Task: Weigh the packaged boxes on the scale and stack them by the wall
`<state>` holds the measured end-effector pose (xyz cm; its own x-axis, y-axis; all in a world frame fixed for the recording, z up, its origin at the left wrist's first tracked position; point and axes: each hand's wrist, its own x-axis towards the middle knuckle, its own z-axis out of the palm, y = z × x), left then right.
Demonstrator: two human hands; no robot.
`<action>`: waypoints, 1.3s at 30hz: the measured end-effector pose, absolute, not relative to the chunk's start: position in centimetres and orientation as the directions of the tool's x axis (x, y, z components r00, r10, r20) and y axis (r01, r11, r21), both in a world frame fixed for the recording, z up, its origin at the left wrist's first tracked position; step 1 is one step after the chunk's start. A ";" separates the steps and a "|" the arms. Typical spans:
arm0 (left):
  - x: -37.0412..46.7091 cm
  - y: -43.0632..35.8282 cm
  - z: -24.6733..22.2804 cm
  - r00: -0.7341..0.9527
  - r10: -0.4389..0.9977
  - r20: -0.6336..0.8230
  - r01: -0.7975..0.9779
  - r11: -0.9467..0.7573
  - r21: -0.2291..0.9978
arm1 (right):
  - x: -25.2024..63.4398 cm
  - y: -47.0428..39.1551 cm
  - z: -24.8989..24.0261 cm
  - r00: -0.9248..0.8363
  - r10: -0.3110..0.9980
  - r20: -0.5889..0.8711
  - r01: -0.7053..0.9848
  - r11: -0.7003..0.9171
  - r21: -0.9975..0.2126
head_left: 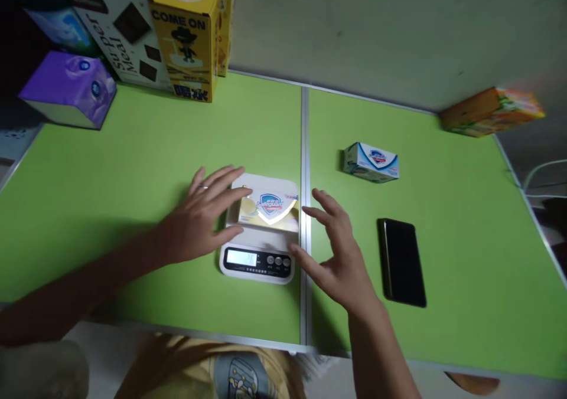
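Observation:
A yellow and white Safeguard soap box (269,210) lies flat on the plate of a white kitchen scale (261,238), whose lit display faces the table's front edge. At the box's left end is my left hand (201,219), fingers spread and holding nothing; a ring shows on one finger. Whether its fingertips touch the box I cannot tell. To the right of the scale, my right hand (336,251) is open, thumb and fingers apart with nothing between them. A blue and white Safeguard box (371,162) rests farther back on the right.
On the green table (465,210), a black phone (401,262) lies to the right. An orange box (491,113) stands at the back right. A purple tissue pack (71,89), a white box (121,30) and a yellow box (188,45) stand at the back left. A metal seam (305,151) crosses the table.

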<state>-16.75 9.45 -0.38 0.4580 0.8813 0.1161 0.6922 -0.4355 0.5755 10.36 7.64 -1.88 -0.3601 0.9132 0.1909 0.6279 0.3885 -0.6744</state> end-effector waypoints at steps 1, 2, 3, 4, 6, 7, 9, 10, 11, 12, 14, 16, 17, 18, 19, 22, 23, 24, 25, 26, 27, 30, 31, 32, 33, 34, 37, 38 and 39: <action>-16.2 10.0 -0.5 0.496 0.864 0.083 0.688 -0.450 0.569 | 10.2 8.2 -1.8 -0.412 0.895 0.168 0.633 0.414 -0.654; -15.7 10.4 -0.7 0.526 0.849 0.047 0.683 -0.455 0.571 | 10.0 8.7 -1.7 -0.448 0.881 0.150 0.632 0.431 -0.644; -15.4 10.8 -0.8 0.549 0.835 0.022 0.675 -0.459 0.578 | 10.0 9.1 -1.7 -0.474 0.870 0.134 0.627 0.441 -0.642; -15.2 11.1 -0.7 0.566 0.824 0.010 0.663 -0.463 0.588 | 9.9 9.5 -1.7 -0.490 0.863 0.125 0.621 0.446 -0.645; -15.4 11.7 -0.4 0.588 0.808 0.026 0.634 -0.481 0.605 | 9.9 10.4 -1.5 -0.508 0.850 0.139 0.605 0.467 -0.645; -15.8 12.0 -0.1 0.593 0.804 0.048 0.620 -0.493 0.610 | 9.8 10.8 -1.3 -0.514 0.843 0.160 0.594 0.485 -0.642; -17.1 12.4 0.6 0.581 0.808 0.099 0.604 -0.509 0.613 | 9.0 12.0 -0.8 -0.523 0.828 0.201 0.577 0.518 -0.632; -17.8 12.7 0.9 0.555 0.821 0.131 0.609 -0.509 0.608 | 8.3 12.7 -0.5 -0.520 0.824 0.226 0.571 0.532 -0.626; -18.6 12.9 1.0 0.516 0.839 0.172 0.624 -0.505 0.596 | 7.3 13.5 -0.2 -0.512 0.822 0.250 0.564 0.541 -0.624; -19.4 13.1 1.0 0.461 0.859 0.221 0.648 -0.496 0.578 | 6.1 14.4 -0.1 -0.500 0.822 0.272 0.555 0.545 -0.629; -20.9 13.6 0.5 0.333 0.880 0.338 0.702 -0.470 0.534 | 3.1 16.6 0.0 -0.479 0.827 0.296 0.509 0.536 -0.674; -22.3 14.1 -0.6 0.222 0.876 0.428 0.749 -0.434 0.500 | -0.4 19.0 -0.5 -0.467 0.837 0.284 0.434 0.497 -0.751; -23.0 14.3 -1.2 0.180 0.875 0.450 0.768 -0.411 0.491 | -2.0 20.2 -0.8 -0.467 0.843 0.266 0.399 0.469 -0.788; -23.6 14.5 -1.9 0.150 0.877 0.457 0.785 -0.387 0.484 | -3.6 21.3 -1.2 -0.467 0.847 0.252 0.371 0.447 -0.814; -24.3 14.7 -2.6 0.131 0.883 0.451 0.800 -0.363 0.477 | -5.0 22.3 -1.6 -0.471 0.848 0.242 0.351 0.432 -0.831; -25.9 15.3 -4.1 0.119 0.902 0.415 0.827 -0.321 0.461 | -8.4 24.5 -2.9 -0.503 0.834 0.228 0.329 0.428 -0.842; -26.4 15.6 -4.5 0.118 0.906 0.407 0.832 -0.315 0.458 | -9.3 25.0 -3.2 -0.514 0.827 0.228 0.330 0.436 -0.837; -26.9 15.8 -4.8 0.114 0.908 0.404 0.835 -0.308 0.456 | -10.2 25.5 -3.6 -0.524 0.819 0.233 0.335 0.449 -0.828; -27.3 16.1 -5.0 0.104 0.909 0.404 0.839 -0.298 0.455 | -11.1 25.9 -3.9 -0.531 0.813 0.240 0.342 0.464 -0.817; -27.7 16.5 -5.2 0.086 0.910 0.405 0.845 -0.283 0.455 | -12.1 26.3 -4.1 -0.534 0.807 0.251 0.350 0.482 -0.803; -28.1 16.9 -5.5 0.062 0.912 0.406 0.852 -0.261 0.454 | -13.0 26.8 -4.4 -0.536 0.802 0.264 0.360 0.500 -0.788; -29.5 18.4 -6.1 -0.025 0.915 0.403 0.870 -0.179 0.460 | -16.2 28.5 -5.0 -0.532 0.791 0.302 0.388 0.545 -0.743; -30.0 18.9 -6.4 -0.046 0.916 0.400 0.873 -0.158 0.462 | -17.2 29.1 -5.2 -0.527 0.791 0.312 0.400 0.554 -0.730; -30.6 19.4 -6.7 -0.058 0.917 0.395 0.875 -0.143 0.462 | -18.2 29.6 -5.4 -0.521 0.792 0.318 0.414 0.560 -0.718; -31.1 19.9 -7.0 -0.067 0.919 0.388 0.878 -0.131 0.461 | -19.1 30.1 -5.6 -0.517 0.793 0.321 0.427 0.564 -0.707; -31.6 20.3 -7.3 -0.072 0.922 0.379 0.880 -0.120 0.460 | -19.8 30.5 -5.9 -0.515 0.795 0.320 0.439 0.566 -0.698; -32.7 21.2 -8.0 -0.077 0.937 0.341 0.887 -0.091 0.452 | -21.4 31.2 -6.7 -0.517 0.803 0.295 0.469 0.554 -0.687; -32.9 21.3 -8.1 -0.078 0.942 0.327 0.890 -0.082 0.448 | -21.6 31.3 -7.0 -0.517 0.805 0.291 0.474 0.552 -0.686; -33.0 21.4 -8.2 -0.078 0.945 0.317 0.893 -0.075 0.443 | -21.8 31.3 -7.3 -0.514 0.806 0.294 0.476 0.553 -0.683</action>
